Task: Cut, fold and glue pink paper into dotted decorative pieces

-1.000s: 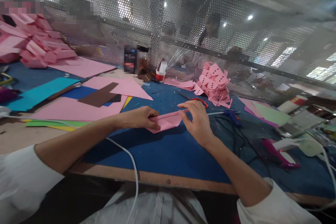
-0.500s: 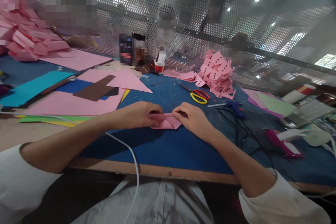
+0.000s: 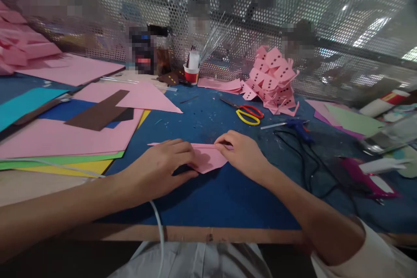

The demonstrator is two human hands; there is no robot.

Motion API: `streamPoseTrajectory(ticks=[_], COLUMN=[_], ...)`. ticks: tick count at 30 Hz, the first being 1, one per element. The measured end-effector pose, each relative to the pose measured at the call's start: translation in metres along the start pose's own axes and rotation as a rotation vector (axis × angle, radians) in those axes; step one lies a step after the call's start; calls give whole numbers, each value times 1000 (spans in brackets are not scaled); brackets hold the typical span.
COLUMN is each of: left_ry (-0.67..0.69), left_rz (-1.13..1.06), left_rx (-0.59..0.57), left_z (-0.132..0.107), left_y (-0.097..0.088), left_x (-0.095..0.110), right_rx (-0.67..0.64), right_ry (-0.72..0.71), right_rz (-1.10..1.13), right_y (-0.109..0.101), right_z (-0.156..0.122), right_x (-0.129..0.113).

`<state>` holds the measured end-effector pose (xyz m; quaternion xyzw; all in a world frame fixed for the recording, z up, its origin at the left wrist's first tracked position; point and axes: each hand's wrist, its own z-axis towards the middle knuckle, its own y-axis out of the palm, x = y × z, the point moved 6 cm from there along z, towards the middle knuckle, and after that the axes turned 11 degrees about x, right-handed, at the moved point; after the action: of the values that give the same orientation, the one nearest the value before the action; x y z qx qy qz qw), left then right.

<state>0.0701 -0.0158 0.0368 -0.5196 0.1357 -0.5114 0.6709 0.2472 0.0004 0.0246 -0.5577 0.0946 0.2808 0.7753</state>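
A piece of pink paper (image 3: 208,161) with a narrow fold along its far edge lies on the blue table in front of me. My right hand (image 3: 243,152) pinches its right end between thumb and fingers at the fold. Curled over the left part is my left hand (image 3: 163,165), its fingertips on the paper and its thumb lower, by the near edge. A pointed strip of the paper shows beyond my left knuckles. Some of the sheet is hidden under both hands.
Scissors (image 3: 249,115) and a blue glue gun (image 3: 299,129) lie beyond my right hand. A spotted pink paper model (image 3: 272,80) stands behind. Coloured sheets (image 3: 107,139) are stacked at left. A red-and-white cup (image 3: 191,74) is near the perforated screen. A white cable (image 3: 158,217) crosses the front edge.
My left hand has shifted left and nearer to me, its fingers reaching flatter over the paper. More of the pink paper now shows, spread wider. My right hand keeps its pinch. The view has shifted slightly.
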Motion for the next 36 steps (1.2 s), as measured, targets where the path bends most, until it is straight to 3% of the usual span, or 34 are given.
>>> streamPoseTrajectory(ticks=[2, 8, 13, 19, 21, 26, 36], left_ry=[-10, -95, -120, -95, -20, 325, 386], left_rz=[-30, -51, -103, -22, 66, 145, 273], left_rx=[29, 57, 103, 153, 184, 187, 146], left_z=[1, 9, 9, 3, 0, -15, -21], left_y=[1, 4, 7, 2, -3, -4, 9], left_x=[-3, -18, -27, -25, -17, 14, 18], right_rx=[9, 206, 2, -73, -87, -79, -15], right_ry=[-10, -94, -88, -56, -36, -11, -74], right_rz=[-5, -20, 83, 31, 37, 60, -60], right_y=[0, -24, -17, 0, 1, -1, -4], right_z=[0, -3, -11, -15, -16, -15, -18], right_x=[0, -13, -23, -19, -19, -23, -25])
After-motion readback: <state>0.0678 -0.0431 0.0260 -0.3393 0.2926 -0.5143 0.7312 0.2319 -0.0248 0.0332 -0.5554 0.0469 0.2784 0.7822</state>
